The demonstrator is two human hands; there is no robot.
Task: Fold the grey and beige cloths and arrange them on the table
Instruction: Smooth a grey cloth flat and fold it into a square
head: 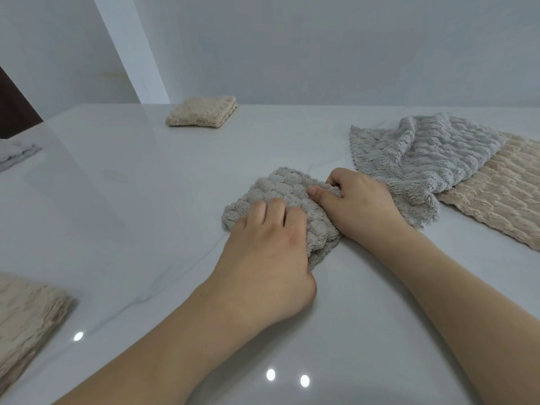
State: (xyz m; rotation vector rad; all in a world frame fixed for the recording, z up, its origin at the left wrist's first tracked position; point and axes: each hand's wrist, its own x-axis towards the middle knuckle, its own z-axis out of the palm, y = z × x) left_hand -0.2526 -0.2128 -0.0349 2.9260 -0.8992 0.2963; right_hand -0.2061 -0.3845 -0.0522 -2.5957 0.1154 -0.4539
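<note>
A small grey cloth (280,200), already folded into a thick little bundle, sits on the white table (131,214), and both hands are on it. The left hand (268,255) lies on top of the near part of this cloth with its fingers spread and pushing down flat. The right hand (356,203) is at the right edge of the cloth, with its thumb and curled fingers squeezing a bit of the fluffy edge. To the right of the grey cloth, well apart, a lighter grey cloth (418,159) lies loose and crumpled, partly on top of a spread beige cloth (502,194). Far behind the grey cloth, a folded beige cloth (201,111) rests near the wall. To the left of the grey cloth and closer to the person, another folded beige cloth (26,323) sits at the edge of the view. The grey cloth looks soft, light and puffy — it would bend easily and may spring open if let go. I think it is best held at the edges or corners, with one flat hand keeping the folds down. The table looks shiny and smooth, so the cloth could slide — a gentle press should keep it still.
</note>
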